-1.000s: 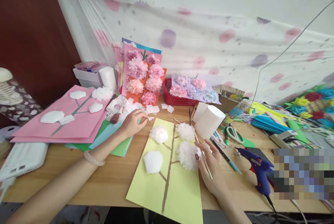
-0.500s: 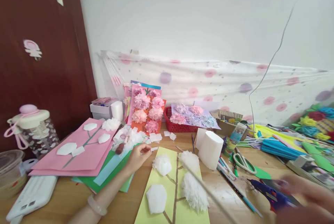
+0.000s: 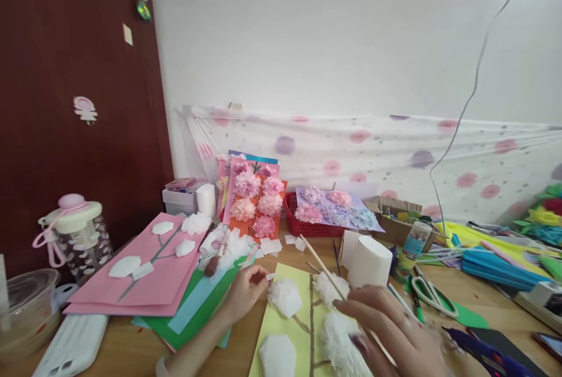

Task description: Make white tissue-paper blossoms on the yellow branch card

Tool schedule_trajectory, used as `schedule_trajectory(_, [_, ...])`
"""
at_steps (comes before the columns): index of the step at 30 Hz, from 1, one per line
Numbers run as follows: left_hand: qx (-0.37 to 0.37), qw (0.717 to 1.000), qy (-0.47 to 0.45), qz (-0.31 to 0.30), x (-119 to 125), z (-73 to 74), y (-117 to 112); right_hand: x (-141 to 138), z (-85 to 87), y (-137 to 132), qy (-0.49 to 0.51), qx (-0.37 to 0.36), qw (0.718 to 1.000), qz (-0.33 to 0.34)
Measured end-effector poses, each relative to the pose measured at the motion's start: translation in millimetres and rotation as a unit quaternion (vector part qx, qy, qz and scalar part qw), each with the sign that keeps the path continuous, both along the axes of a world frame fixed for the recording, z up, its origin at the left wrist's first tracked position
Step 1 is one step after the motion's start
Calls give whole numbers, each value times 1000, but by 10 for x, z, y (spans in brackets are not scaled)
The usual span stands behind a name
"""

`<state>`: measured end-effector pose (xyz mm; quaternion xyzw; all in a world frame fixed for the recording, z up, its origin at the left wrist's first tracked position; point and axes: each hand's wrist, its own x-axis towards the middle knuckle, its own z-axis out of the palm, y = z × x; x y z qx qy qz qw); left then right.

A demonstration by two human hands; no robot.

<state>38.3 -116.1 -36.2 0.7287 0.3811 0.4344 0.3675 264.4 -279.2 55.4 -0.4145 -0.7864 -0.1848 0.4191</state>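
Note:
My left hand (image 3: 246, 292) pinches a small white paper piece (image 3: 270, 277) at the upper left edge of a yellow sheet (image 3: 302, 289). On that sheet are a drawn brown stem with branches, fluffy white paper flowers (image 3: 285, 297) and a flat white paper piece (image 3: 277, 356). Over the sheet's right side, my right hand (image 3: 390, 321) has its bent fingers around a thin wooden stick (image 3: 322, 267), which slants up and left. The grip is partly hidden behind the fingers. A purple glue gun (image 3: 485, 353) lies beside the right wrist.
Pink sheets (image 3: 96, 292) with white pieces lie left, near a bottle (image 3: 83, 239) and a white phone (image 3: 72, 345). A tissue roll (image 3: 370, 263), scissors (image 3: 432, 298) and a glue bottle (image 3: 413, 248) are right. Behind stands a red basket (image 3: 307, 228).
My right hand has left the glue gun and come over the yellow sheet. The stick has moved up and away. My left hand still pinches the paper; the view has shifted slightly.

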Motion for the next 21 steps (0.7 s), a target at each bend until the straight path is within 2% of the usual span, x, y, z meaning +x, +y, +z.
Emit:
schedule_trajectory(2, [-1,1000,23,2,-6,13,-27,108,-176,199,14,-70,997,-16])
schedule_trajectory(4, [8,998,59,-6,-26,15,-40,225,-438,323,19,-91,996,-12])
schedule_trajectory(6, [33,992,122,4,-53,7,-35,321,-683,368,10,-129,992,-4])
schedule_trajectory(8, [60,981,181,13,-77,-1,-17,389,-833,373,9,-147,989,12])
schedule_trajectory(10, [83,970,227,13,-92,-6,2,437,-881,384,26,-142,989,25])
schedule_trajectory(14, [114,952,284,3,-98,-18,34,497,-851,463,64,-121,990,27])
schedule_trajectory(21, [119,944,307,28,-140,-48,95,464,-829,527,64,-144,985,73])
